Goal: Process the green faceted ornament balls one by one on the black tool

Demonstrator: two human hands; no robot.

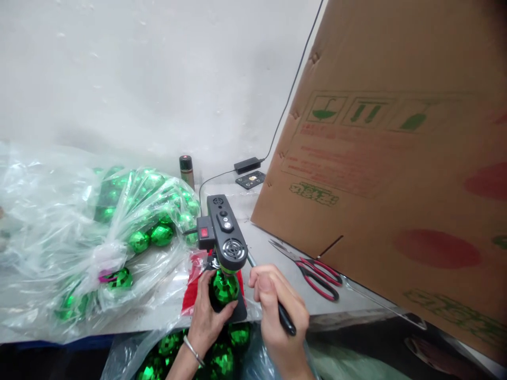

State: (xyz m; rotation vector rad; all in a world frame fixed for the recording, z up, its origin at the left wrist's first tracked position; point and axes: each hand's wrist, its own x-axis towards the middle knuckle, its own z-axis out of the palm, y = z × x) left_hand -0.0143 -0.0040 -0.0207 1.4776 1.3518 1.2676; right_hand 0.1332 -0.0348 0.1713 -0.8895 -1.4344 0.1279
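My left hand (pixel 209 311), with a metal bangle on the wrist, has its thumb and fingers around a shiny green faceted bauble (pixel 225 287). The bauble sits upright below the round front end of a black tabletop machine (pixel 225 227) with a red switch, its top touching or almost touching the underside. My right hand (pixel 279 306) is closed around a black-handled metal rod (pixel 285 319). The rod's thin end reaches the machine's right side; whether it is joined there cannot be seen. A red sheet (pixel 192 287) lies under the machine's base.
Clear plastic bags of green baubles (pixel 160 232) cover the table's left side. More baubles (pixel 222 359) lie in a bag below the front edge. Red-and-black scissors (pixel 317 272) lie right, beside a big cardboard box (pixel 376 174). A spray can (pixel 186 170) and power adapter (pixel 248 164) stand behind.
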